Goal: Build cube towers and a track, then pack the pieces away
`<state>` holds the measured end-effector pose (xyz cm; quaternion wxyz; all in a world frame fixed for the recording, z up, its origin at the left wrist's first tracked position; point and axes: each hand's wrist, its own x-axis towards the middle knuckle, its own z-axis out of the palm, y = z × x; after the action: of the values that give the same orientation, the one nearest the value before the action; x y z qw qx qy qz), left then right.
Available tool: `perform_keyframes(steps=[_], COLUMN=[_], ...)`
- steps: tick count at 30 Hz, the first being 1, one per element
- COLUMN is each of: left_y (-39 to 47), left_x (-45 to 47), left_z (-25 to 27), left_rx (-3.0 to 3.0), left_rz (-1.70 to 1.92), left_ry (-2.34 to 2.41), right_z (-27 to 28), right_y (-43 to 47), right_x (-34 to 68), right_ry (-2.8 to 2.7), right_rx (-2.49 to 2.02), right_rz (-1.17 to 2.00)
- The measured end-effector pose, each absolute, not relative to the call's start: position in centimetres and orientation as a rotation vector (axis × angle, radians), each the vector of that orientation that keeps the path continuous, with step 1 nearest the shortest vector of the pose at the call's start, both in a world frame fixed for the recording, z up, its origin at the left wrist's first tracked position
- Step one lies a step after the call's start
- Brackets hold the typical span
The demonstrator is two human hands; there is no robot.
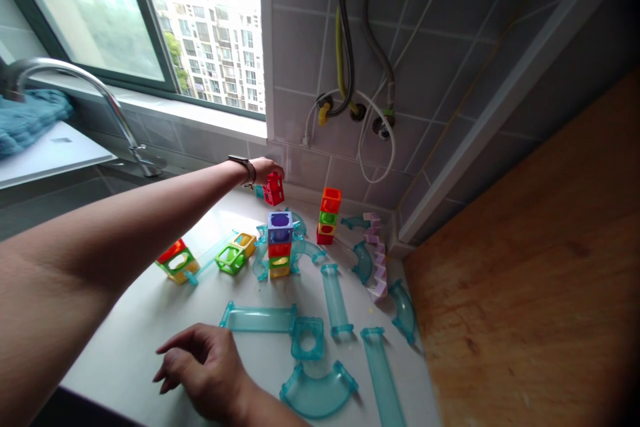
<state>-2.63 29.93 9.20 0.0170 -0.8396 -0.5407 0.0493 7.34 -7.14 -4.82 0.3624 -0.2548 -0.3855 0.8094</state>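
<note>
We are gripping the red blocks (pixel 274 191) from above with our left hand (pixel 266 169), at the far side of the table (pixel 125 340) near the tiled wall (pixel 303 165). Its fingertips are partly hiding, and we cannot tell whether the blocks are resting on the surface or hanging just over it. Our right hand (pixel 207 363) is hovering or resting near the front edge, its fingers loosely curving around nothing we can see.

The purple cube (pixel 280 228) is topping a stack on our side of the red blocks, so we should be keeping our wrist high and working around that stack. We should also be holding the blocks upright and pressing evenly, so they are not parting. Below our forearm, the green frame (pixel 230 259) and yellow frame (pixel 245 243) are sitting close, so we should be keeping our elbow up to avoid nudging them.
</note>
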Motion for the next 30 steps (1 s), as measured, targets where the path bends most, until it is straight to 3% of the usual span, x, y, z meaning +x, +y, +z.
perform_keyframes(steps=[20,30], left_y=[27.8,28.6], left_x=[-0.9,-1.6], left_z=[6.0,6.7], left_rx=[-2.651,-2.53], left_rz=[0.27,0.233], left_ry=[-1.187,-1.434], right_z=[-4.4,-4.8], right_y=[-7.1,-7.2], right_x=[7.3,7.3], right_ry=[-0.99,-1.013], right_rx=[-0.631,-0.614], right_rz=[2.083,2.058])
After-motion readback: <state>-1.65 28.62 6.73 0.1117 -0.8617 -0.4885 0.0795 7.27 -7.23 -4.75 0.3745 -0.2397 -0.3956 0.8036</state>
